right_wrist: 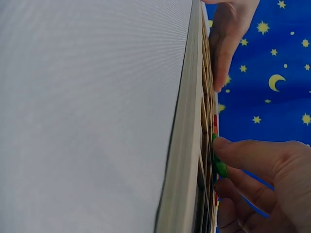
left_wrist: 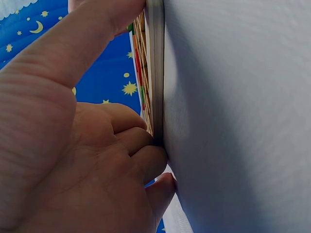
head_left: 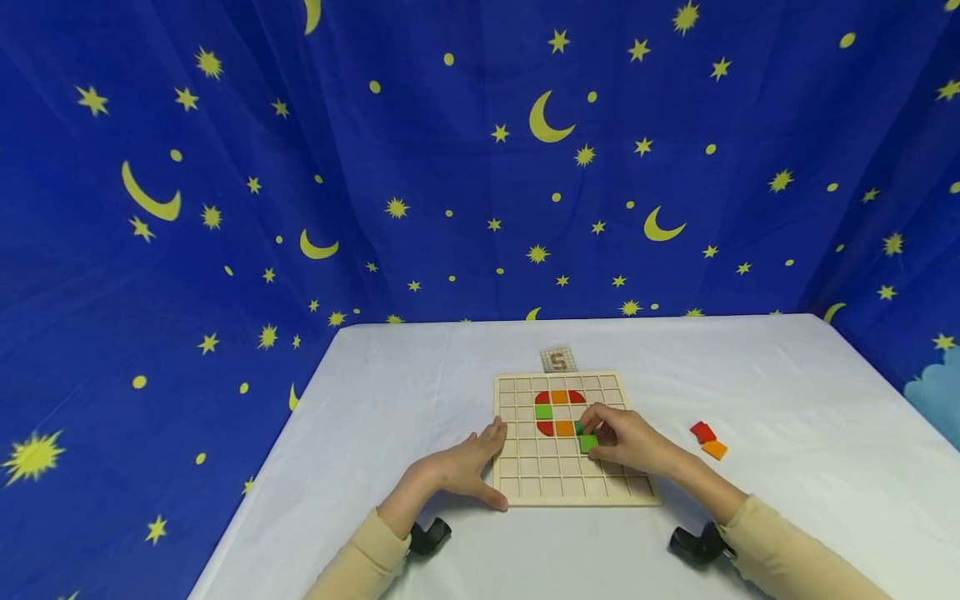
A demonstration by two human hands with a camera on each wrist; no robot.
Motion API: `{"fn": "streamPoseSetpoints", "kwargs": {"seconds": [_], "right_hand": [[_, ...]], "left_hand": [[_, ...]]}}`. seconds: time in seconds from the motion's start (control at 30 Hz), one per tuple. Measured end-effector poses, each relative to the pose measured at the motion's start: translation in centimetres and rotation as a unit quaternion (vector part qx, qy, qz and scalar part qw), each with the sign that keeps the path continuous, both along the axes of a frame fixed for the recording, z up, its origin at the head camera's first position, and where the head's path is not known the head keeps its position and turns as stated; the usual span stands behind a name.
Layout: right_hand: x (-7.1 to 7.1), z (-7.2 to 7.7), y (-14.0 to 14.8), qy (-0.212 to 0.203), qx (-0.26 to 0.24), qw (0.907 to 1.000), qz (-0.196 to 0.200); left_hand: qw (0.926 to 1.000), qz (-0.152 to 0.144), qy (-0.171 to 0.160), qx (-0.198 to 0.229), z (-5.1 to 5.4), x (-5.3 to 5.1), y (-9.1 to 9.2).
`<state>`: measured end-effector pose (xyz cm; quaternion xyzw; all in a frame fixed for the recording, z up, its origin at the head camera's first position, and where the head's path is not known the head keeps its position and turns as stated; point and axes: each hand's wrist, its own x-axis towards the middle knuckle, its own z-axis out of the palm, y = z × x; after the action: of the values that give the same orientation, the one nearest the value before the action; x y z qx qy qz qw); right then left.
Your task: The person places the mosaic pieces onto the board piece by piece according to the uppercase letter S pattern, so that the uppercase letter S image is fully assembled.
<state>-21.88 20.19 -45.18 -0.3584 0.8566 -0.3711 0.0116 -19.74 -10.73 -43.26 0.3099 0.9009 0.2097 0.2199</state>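
Red, orange and green flat tiles [head_left: 559, 397] are colouring a square pale-wood grid board [head_left: 529, 467], a blue cloth curtain [head_left: 465, 167] displaying yellow stars.

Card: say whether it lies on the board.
No, the card lies on the table, beyond the far edge of the board.

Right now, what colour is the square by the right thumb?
Green. The square by the right hand shows best in the head view.

There is room between the board [head_left: 525, 467] and loose red tile [head_left: 702, 432], behind the right forearm [head_left: 708, 483].
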Motion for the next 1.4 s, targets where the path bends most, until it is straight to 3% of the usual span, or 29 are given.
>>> {"fn": "streamPoseSetpoints", "kwargs": {"seconds": [0.43, 0.67, 0.83, 0.97, 1.17, 1.4], "right_hand": [[0.2, 0.1, -0.2, -0.016, 0.002, 0.9999, -0.001], [0.1, 2.5, 0.3, -0.029, -0.048, 0.9983, -0.018], [0.1, 4.8, 1.5, 0.004, -0.088, 0.9946, -0.056], [0.4, 5.8, 3.3, 0.023, -0.11, 0.9895, -0.091], [1.0, 6.1, 6.8, 0.027, -0.121, 0.9803, -0.153], [2.2, 5.8, 10.8, 0.021, -0.101, 0.9673, -0.232]], "left_hand": [[1.0, 0.006, -0.004, -0.002, -0.1, -0.1, 0.1], [1.0, 0.004, -0.003, 0.0, -0.2, -0.2, 0.1], [1.0, 0.005, -0.002, 0.001, -0.2, -0.2, 0.1], [1.0, 0.004, -0.003, 0.0, -0.3, -0.2, 0.1], [1.0, 0.002, -0.003, 0.001, -0.3, -0.1, 0.2], [0.9999, 0.009, -0.01, 0.003, -0.2, 0.0, 0.0]]}}
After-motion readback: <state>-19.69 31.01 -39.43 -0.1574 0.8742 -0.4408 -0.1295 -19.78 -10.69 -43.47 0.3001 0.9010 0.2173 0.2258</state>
